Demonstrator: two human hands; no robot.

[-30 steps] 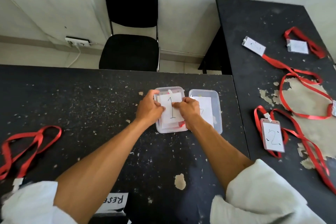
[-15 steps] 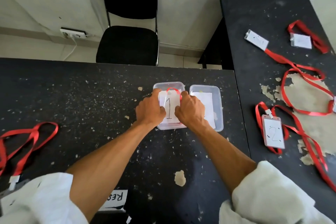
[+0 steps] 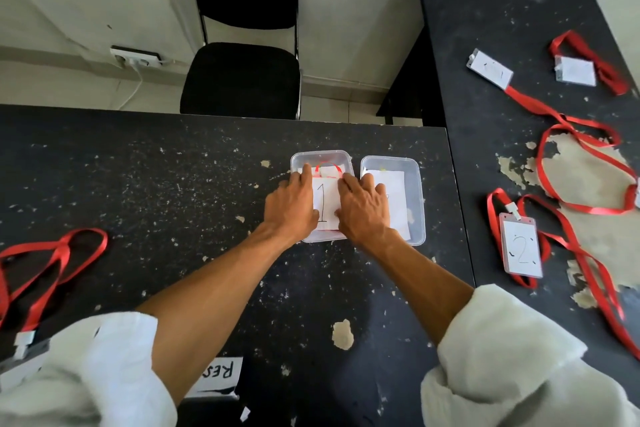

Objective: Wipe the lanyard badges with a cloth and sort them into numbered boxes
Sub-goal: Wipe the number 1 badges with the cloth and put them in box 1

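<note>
A plain office room, this: worn black tables (image 3: 138, 184) set in an L, a black padded chair (image 3: 242, 80) against a white wall (image 3: 346, 10). Wall socket (image 3: 136, 57) low down, lanyard badges (image 3: 521, 246) laid out.

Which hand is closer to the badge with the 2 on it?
Right. The right hand presses the 1 card in the left box, on the side toward the badge marked 2; the left hand presses the same card's far side.
</note>
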